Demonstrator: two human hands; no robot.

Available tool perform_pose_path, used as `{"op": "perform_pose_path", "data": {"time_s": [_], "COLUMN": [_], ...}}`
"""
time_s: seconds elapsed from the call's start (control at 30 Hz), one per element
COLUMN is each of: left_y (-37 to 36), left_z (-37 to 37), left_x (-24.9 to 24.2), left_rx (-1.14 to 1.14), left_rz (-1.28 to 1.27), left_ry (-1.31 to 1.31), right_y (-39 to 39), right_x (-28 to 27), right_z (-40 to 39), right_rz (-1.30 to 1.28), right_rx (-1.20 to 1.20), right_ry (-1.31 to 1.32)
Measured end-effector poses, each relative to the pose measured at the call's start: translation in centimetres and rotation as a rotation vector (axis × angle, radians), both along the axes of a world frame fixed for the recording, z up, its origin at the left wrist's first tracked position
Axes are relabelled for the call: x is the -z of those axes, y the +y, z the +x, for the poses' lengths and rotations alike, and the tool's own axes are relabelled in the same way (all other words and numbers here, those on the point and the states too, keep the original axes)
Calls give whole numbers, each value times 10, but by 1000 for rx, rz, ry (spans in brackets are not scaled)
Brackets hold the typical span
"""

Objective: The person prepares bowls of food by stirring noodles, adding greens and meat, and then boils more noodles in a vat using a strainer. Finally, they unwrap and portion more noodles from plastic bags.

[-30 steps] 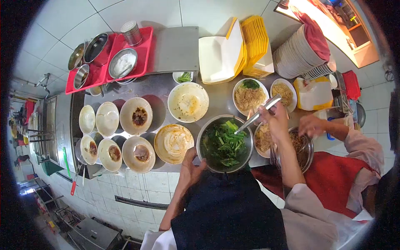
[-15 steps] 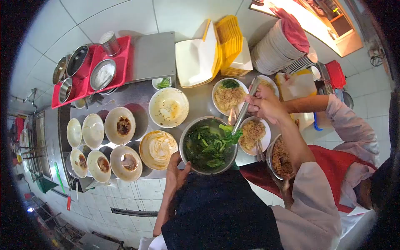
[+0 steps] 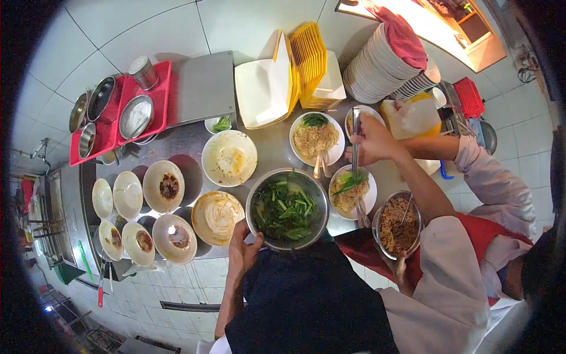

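Note:
My left hand grips the near left rim of a metal bowl holding cooked leafy greens in liquid. My right hand is closed around metal tongs, pointing down. At their tips, a bunch of greens rests on noodles on a white plate, where a fork and spoon lie. Just behind is another plate of noodles with minced topping and greens on it. A co-worker's forearm passes beside my right wrist, its hand partly hidden.
A co-worker's other hand supports a metal bowl of minced topping. Several sauced bowls stand left, with a red tray behind. Yellow-and-white dishes and stacked plates line the back.
My right hand has swung the tongs from the greens bowl to the right-hand noodle plate, carrying greens onto it. The left hand stays on the bowl. The view has shifted slightly.

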State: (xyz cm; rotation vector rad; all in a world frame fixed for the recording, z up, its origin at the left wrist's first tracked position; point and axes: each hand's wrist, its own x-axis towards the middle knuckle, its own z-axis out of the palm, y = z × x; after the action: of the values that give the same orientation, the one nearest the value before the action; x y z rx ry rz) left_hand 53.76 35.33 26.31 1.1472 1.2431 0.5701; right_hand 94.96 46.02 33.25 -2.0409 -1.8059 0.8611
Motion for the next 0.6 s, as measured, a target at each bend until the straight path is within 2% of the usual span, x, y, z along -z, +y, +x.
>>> {"op": "perform_pose_path", "data": {"time_s": [0.03, 0.23, 0.37, 0.43, 0.47, 0.53, 0.6], "left_y": [-1, -2, -2, -3, -4, -3, -2], "left_z": [-1, 1, 1, -1, -2, -3, -1], "left_x": [4, 0, 3, 9, 12, 11, 5], "left_rx": [-7, -40, -49, -50, -48, -28, -6], "left_rz": [-1, -30, 8, -6, -20, -11, 0], "left_ry": [-14, -9, -11, -23, -33, 1, 31], "right_y": [-1, -4, -13, -19, -22, -31, -44], "right_x": [1, 38, 22, 19, 14, -3, -17], "right_z": [-2, 2, -1, 10, 11, 10, 4], "right_rz": [-18, -18, 68, 114, 112, 195, 215], "right_rx": [-34, -52, -62, -89, -90, -114, -57], "right_ry": [-157, -174, -103, 13, 15, -160, -151]}}
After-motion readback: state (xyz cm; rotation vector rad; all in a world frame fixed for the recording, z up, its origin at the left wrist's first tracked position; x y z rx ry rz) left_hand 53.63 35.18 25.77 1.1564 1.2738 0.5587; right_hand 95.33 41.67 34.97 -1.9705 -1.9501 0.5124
